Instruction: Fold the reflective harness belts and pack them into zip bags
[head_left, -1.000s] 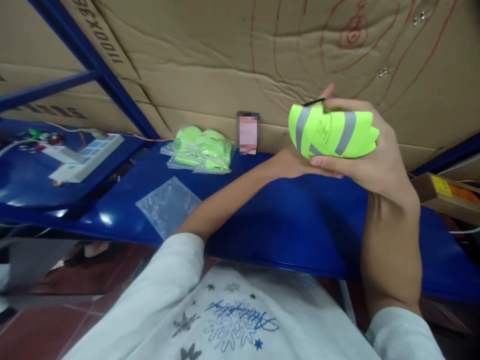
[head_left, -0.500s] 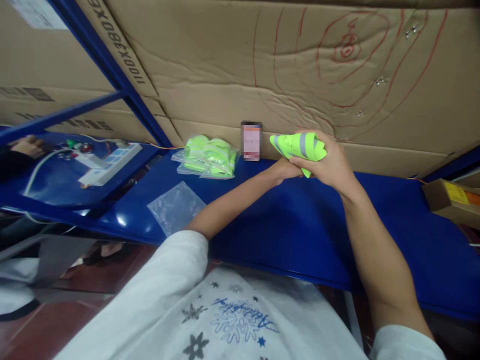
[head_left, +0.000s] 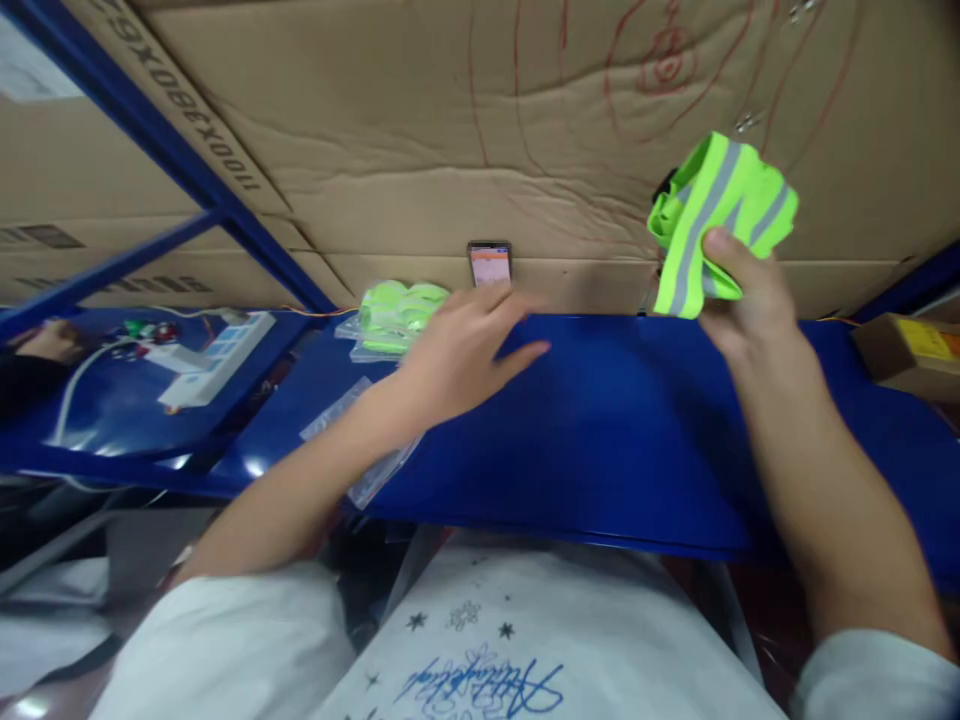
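Note:
My right hand (head_left: 750, 290) grips a folded neon yellow-green reflective strap (head_left: 701, 235) with grey stripes, thumb pressed on its front. A small black part shows at the bundle's left edge. The strap is held up in front of the cardboard, above the table. My left hand (head_left: 469, 350) is open and empty, slightly blurred, with thumb and fingers apart over the blue table (head_left: 585, 430). Just behind it, clear bags of folded neon straps (head_left: 394, 315) lie partly covered. An empty clear plastic bag (head_left: 382, 475) lies beneath my left forearm.
A phone (head_left: 490, 264) leans against the cardboard panel (head_left: 375, 120), which has red drawn rings. At left are a power strip (head_left: 221, 360), cables and another person's hand (head_left: 51, 342). A cardboard box (head_left: 911, 355) sits at the right end, and a blue frame post (head_left: 255, 250) rises at left.
My hands have separated. The right hand has lifted the strap up and right, where it looks looser and wider. The left hand has let go and moved left, in front of the phone.

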